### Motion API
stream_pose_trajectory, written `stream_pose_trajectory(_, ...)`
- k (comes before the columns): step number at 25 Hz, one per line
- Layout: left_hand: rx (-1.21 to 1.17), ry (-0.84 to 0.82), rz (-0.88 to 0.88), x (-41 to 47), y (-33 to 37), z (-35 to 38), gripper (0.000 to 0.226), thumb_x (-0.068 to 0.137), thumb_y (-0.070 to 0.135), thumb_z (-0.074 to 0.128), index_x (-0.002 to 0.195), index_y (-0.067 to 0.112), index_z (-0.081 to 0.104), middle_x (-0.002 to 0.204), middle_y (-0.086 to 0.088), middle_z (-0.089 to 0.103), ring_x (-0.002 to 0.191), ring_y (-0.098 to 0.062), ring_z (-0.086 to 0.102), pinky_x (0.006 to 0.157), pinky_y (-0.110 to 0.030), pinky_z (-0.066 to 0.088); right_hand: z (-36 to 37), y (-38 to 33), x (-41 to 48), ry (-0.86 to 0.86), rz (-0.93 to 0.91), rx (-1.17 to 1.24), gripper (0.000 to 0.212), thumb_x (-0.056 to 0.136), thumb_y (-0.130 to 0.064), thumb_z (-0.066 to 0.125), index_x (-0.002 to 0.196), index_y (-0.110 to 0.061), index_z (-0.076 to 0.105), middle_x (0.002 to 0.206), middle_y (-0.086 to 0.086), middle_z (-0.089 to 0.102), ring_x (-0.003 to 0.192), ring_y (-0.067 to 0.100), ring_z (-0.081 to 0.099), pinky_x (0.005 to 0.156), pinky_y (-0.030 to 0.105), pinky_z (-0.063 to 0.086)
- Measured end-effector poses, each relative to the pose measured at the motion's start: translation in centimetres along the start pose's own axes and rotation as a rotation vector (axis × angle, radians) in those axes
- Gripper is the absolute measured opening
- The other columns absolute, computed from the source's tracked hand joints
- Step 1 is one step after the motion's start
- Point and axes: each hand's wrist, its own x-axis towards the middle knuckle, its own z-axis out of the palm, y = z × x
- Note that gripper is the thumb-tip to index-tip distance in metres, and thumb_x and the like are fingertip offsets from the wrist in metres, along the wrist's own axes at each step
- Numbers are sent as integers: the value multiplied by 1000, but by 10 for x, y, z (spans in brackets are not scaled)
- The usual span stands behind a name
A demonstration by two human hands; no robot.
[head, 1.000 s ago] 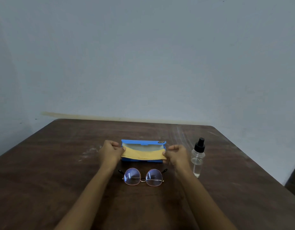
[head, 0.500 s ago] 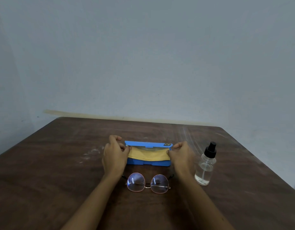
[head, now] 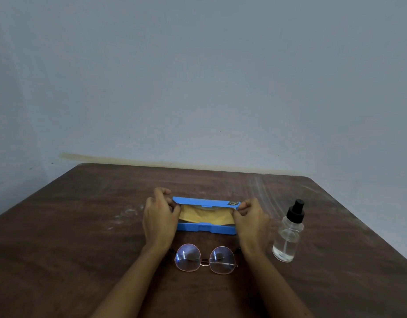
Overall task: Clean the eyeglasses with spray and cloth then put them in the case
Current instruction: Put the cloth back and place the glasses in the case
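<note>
Below frame centre, the left hand (head: 160,220) and right hand (head: 250,220) are pinching the 2 ends of the blue case (head: 206,228), holding its lid half-open over the yellow cloth (head: 207,218). The eyeglasses (head: 206,259) are lying untouched, lower centre. Next move, likely: lifting the cloth out.

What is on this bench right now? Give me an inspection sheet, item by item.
Surface: dark wooden table, with pale smears and scuffs.
Job's things: blue case lying open, a yellow cloth inside it; eyeglasses on the table in front of the case, lenses toward the camera; clear spray bottle with black nozzle upright to the right, partly filled.
Clutter: nothing seen.
Grippers: left hand at the case's left end, right hand at its right end, fingers at the cloth's ends by the lid; grip on the cloth cannot be confirmed.
Cables: nothing seen.
Surroundings: plain pale wall behind the table.
</note>
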Motion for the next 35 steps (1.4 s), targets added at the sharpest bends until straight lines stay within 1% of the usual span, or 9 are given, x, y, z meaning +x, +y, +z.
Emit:
stream_pose_trajectory(3,-4,-17,21,1,-1,1,33,77,12,65,105,16,47,86,-3,62,93,-16,48,66,-29,37,1,1,-2,-18,-37,-50,10,83,-17,62,88,-17,54,73,-7,57,72,14,55,60,27,37)
stream_pose_trajectory(13,-20,-90,42,3,-2,0,28,77,11,66,99,16,49,70,16,46,91,-18,50,68,-33,43,-1,2,-4,-39,-81,-112,8,86,-18,59,92,-17,53,81,-3,62,69,10,50,49,18,29)
stream_pose_trajectory(17,-83,-86,36,7,-6,-1,26,75,9,68,95,16,52,82,7,51,93,-20,50,74,-35,45,-4,1,-5,-22,-83,-64,7,87,-17,58,93,-16,55,76,-8,57,68,8,50,51,21,32)
stream_pose_trajectory(20,-141,-118,26,9,-11,-1,28,74,5,67,99,11,55,102,-5,52,94,-23,53,79,-38,47,-7,-1,-5,-1,-83,-59,8,88,-18,57,95,-16,55,79,-9,56,72,8,50,58,23,36)
stream_pose_trajectory(22,-184,-176,-12,11,-14,2,29,76,8,67,102,11,54,108,-7,53,96,-22,55,81,-40,50,-8,-1,-5,1,-82,-66,10,87,-17,57,97,-17,53,89,-5,59,77,9,50,63,26,37)
stream_pose_trajectory(25,-266,-254,-55,10,-16,3,29,81,11,62,109,11,52,114,-8,56,102,-20,55,81,-34,48,-4,-1,-1,-75,-112,-55,30,88,-11,56,116,-14,49,119,4,54,104,17,53,80,27,43)
stream_pose_trajectory(27,-299,-292,-61,8,-14,2,30,85,11,58,114,10,51,119,-9,57,103,-17,52,80,-28,43,-1,0,3,-164,-98,-29,39,90,-7,51,129,-12,44,130,7,50,118,20,49,91,28,41)
stream_pose_trajectory(32,-244,-385,-85,7,-12,0,53,79,16,66,126,11,43,130,-12,52,117,-25,49,91,-31,41,-1,1,10,-251,-77,33,37,93,-6,45,130,-11,48,116,13,61,93,20,57,67,23,38)
stream_pose_trajectory(35,-257,-383,-82,7,-15,-1,56,75,13,70,122,11,41,124,-11,53,116,-24,49,89,-29,39,-1,4,13,-201,-92,48,35,93,-5,45,127,-10,52,111,14,64,95,25,60,69,17,39)
